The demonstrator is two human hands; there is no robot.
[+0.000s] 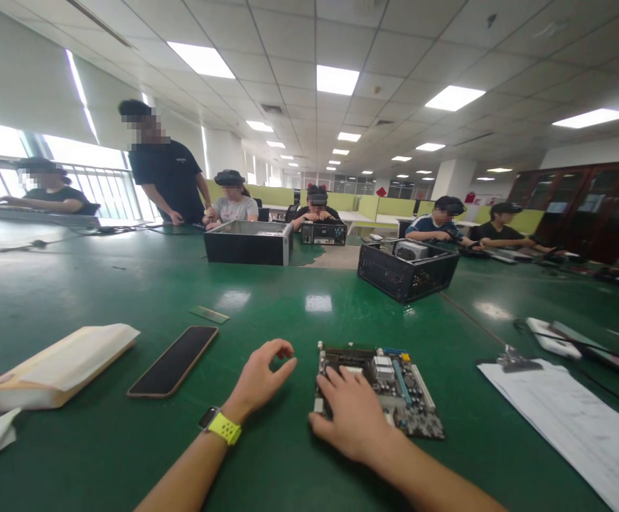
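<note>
A motherboard (413, 398) lies flat on the green table in front of me, with a pale heatsink, a blue slot and a white slot on its upper face. My right hand (354, 419) rests over its left part, fingers spread and thumb at the near left edge; it hides that part of the board. To the left of the board, my left hand (260, 377) hovers apart from it. Its fingers are curved, thumb and index apart, with nothing seen between them. A yellow-green watch strap (224, 427) circles the left wrist.
Left of my hands lie a phone (173, 363), a thin green strip (210, 313) and a tissue pack (67, 363). A clipboard with papers (570, 419) is at right. Open computer cases (248, 245) (408, 274) stand farther back. Several people work around the table (143, 291).
</note>
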